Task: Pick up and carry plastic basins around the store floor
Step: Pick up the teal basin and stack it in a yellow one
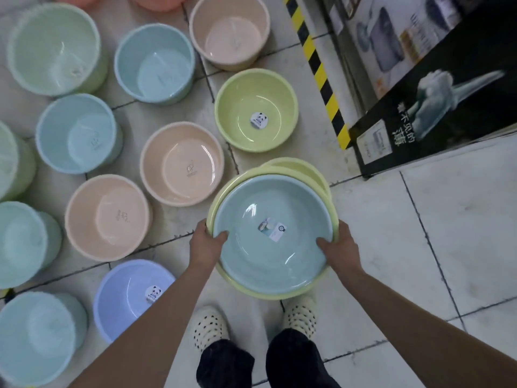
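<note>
I hold a stack of nested basins above the tiled floor, in front of my feet. On top sits a pale teal basin [268,253] with a label inside, nested in a yellow basin [251,289]. A second yellow basin [302,169] peeks out behind them at the far side. My left hand [208,242] grips the stack's left rim, thumb inside the teal basin. My right hand [340,246] grips the right rim the same way.
Several basins and stacks stand on the floor to the left: a lime one [256,110], peach ones [181,163], blue ones [154,63], green ones [56,49], a lilac one [134,295]. A black carton [436,113] and hazard-striped shelf edge [319,71] stand at right.
</note>
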